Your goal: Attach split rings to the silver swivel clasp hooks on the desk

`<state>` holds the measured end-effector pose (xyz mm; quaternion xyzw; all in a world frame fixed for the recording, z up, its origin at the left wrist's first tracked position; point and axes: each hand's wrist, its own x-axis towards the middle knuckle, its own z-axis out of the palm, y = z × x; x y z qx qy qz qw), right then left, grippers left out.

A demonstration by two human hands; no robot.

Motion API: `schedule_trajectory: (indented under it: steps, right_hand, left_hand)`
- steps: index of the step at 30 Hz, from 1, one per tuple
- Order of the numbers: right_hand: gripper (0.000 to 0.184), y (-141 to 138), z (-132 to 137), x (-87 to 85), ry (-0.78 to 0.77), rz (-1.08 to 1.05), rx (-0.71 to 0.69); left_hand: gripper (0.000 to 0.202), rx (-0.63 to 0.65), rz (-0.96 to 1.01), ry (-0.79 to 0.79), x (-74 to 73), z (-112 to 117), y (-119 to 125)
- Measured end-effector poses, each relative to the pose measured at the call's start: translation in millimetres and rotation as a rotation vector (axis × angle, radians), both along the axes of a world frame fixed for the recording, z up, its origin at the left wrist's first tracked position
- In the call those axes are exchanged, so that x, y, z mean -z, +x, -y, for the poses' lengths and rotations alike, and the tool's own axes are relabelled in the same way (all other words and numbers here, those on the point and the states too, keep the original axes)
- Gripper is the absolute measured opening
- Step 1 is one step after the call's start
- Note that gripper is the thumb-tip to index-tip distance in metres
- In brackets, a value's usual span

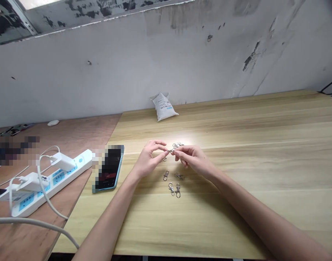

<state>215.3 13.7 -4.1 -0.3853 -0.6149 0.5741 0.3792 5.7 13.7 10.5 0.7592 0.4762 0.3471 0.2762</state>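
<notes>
My left hand (152,156) and my right hand (190,156) meet above the light wooden table, fingertips pinched on the two ends of a small metal clasp (171,150). Its exact shape is partly covered by my fingers. Just behind them lies a small heap of silvery metal clasps and rings (178,145). A ring (165,159) shows under my left fingers. Nearer to me, several loose swivel lobster clasps lie on the wood, among them one on the left (166,175), one on the right (179,176) and one in front (178,190).
A phone (110,170) lies left of my left hand. Farther left, a white power strip (53,185) with plugged-in chargers and cables rests on a reddish board (81,130). A white plastic packet (164,107) stands by the wall at the back.
</notes>
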Motion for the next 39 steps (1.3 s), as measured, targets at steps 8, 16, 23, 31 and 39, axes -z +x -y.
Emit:
schedule_trajectory:
  steps: [8,16,23,31,39]
  right_hand:
    - [0.034,-0.1,-0.2,-1.4,0.126,0.05,-0.001]
    - [0.021,-0.6,-1.8,6.2,0.572,0.244,0.166]
    - [0.022,-6.4,4.7,2.8,0.575,0.195,0.159]
    - [0.028,-0.8,2.8,-1.9,0.396,0.196,0.019]
    - [0.032,2.5,-2.2,-0.7,0.266,0.179,-0.083]
  left_hand:
    - [0.01,-0.012,-0.129,0.162,1.2,0.1,0.8]
    - [0.016,0.022,-0.176,0.17,3.9,1.3,1.6]
    - [0.007,0.006,-0.101,0.279,2.2,4.3,7.4]
    - [0.008,-0.004,-0.051,0.264,-1.7,8.2,8.5]
    - [0.006,-0.02,-0.222,0.349,-1.7,7.3,6.6]
